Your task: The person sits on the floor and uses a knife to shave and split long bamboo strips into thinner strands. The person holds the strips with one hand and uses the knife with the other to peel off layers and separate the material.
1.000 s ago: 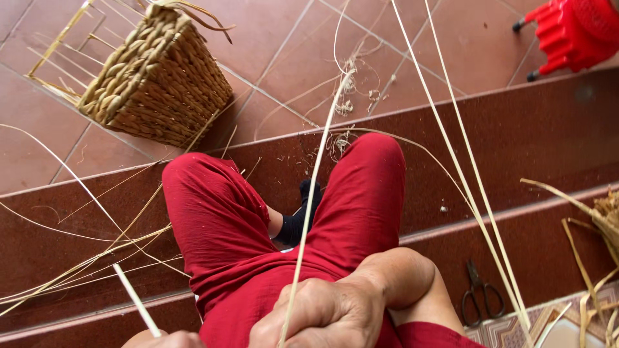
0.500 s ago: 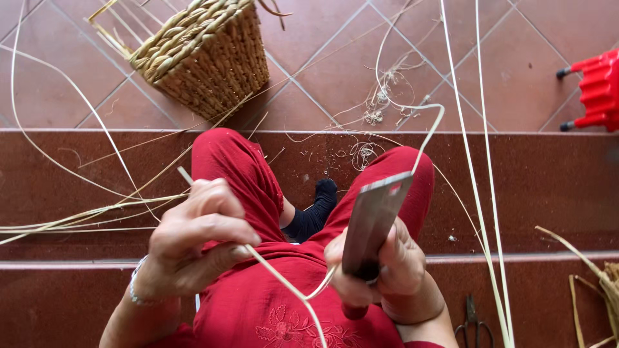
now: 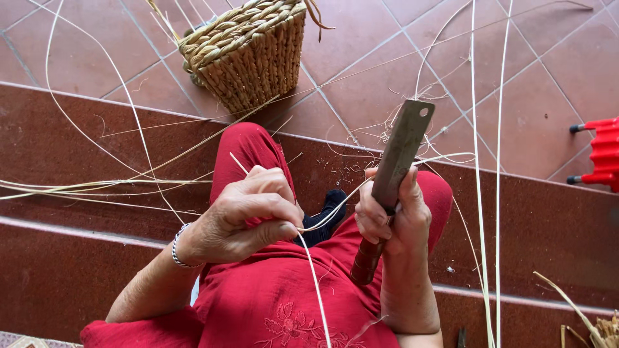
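One cane strip (image 3: 335, 216) pinched in left hand (image 3: 242, 216) — one knife (image 3: 393, 174) gripped by right hand (image 3: 390, 216) — one basket (image 3: 248, 51).

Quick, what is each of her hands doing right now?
Left hand: closed, pinching a thin pale cane strip.
Right hand: closed around the handle of a flat-bladed knife.

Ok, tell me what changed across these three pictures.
The right hand came up from the lap holding a knife, its blade now upright. The left hand rose into view, pinching the thin cane strip that runs to the blade. The woven basket stayed on the tiles.
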